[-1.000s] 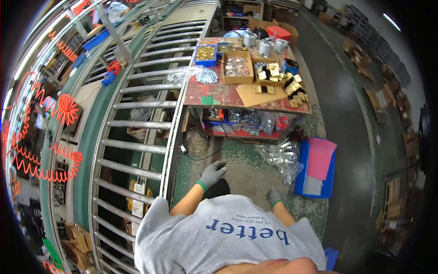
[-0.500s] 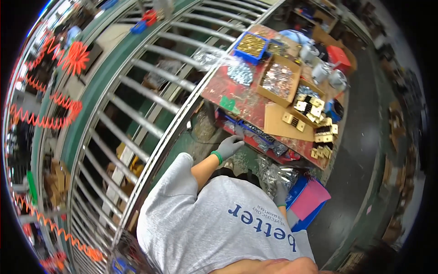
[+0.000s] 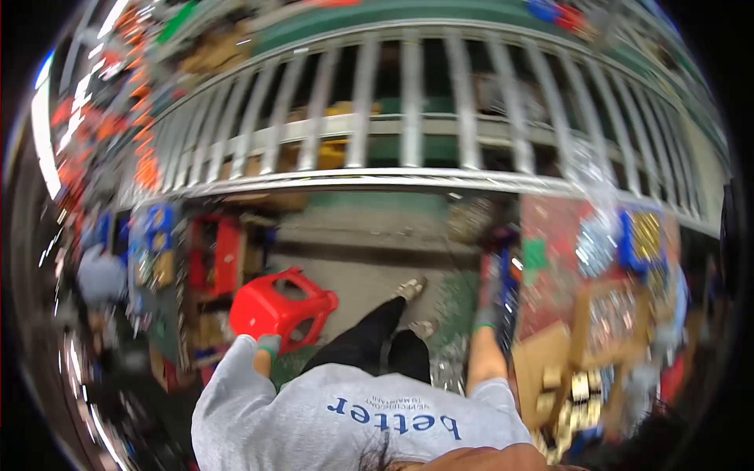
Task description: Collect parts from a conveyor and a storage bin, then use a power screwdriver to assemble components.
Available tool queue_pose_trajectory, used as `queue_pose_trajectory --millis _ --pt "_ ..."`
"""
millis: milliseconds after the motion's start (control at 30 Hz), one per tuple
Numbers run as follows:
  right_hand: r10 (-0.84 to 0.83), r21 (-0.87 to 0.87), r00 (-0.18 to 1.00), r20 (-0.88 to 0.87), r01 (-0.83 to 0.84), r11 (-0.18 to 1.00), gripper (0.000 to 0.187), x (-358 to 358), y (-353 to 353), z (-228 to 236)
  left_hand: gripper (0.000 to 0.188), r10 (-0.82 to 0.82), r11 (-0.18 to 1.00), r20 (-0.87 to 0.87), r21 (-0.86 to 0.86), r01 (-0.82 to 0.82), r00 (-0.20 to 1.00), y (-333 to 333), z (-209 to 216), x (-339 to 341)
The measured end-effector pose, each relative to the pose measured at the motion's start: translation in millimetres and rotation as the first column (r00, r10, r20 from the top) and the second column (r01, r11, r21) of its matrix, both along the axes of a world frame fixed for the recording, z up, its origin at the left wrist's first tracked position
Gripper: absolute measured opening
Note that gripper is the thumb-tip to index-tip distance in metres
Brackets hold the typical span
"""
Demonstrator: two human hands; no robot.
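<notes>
At my left side, a red plastic stool (image 3: 259,308) lies tipped over with its leg openings showing. My left hand (image 3: 269,343), in a grey glove with a green cuff, is right up against the stool's near edge. Its fingers are hidden, so I cannot make out whether it grips the stool. My right hand (image 3: 488,304), gloved the same way, reaches forward beside the left edge of the red-topped workbench (image 3: 550,294). Blur smears its fingers, and nothing can be made out in them.
A metal roller conveyor (image 3: 411,102) runs across in front. On the workbench are a blue bin of brass-coloured parts (image 3: 646,235), a cardboard box of small metal pieces (image 3: 611,318) and several cream-and-black parts (image 3: 581,388). Red bins (image 3: 225,255) stand on a rack at the left.
My view has swung left, bringing the red stool into sight and moving the workbench to my right. My left hand has left the bench front and is now at the stool.
</notes>
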State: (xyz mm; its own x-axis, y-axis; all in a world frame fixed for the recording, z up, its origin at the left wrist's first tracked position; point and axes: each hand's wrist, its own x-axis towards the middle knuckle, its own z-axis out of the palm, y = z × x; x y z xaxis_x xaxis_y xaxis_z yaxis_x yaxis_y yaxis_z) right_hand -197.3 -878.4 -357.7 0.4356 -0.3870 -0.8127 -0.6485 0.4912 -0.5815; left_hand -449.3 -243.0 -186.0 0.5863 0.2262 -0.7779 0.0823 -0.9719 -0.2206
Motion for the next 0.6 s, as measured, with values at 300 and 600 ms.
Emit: queue_pose_trajectory --millis 300,600 --pt "-0.038 -0.368 0.998 -0.049 0.018 0.930 0.031 90 -89 -166 0.041 0.854 0.519 0.029 -0.131 -0.845 0.520 -122 65 -76" --pt "-0.075 -0.540 0.997 -0.001 0.062 0.840 0.036 93 -180 -221 0.045 0.974 0.221 0.052 -0.450 -0.865 0.221 -134 -14 -33"
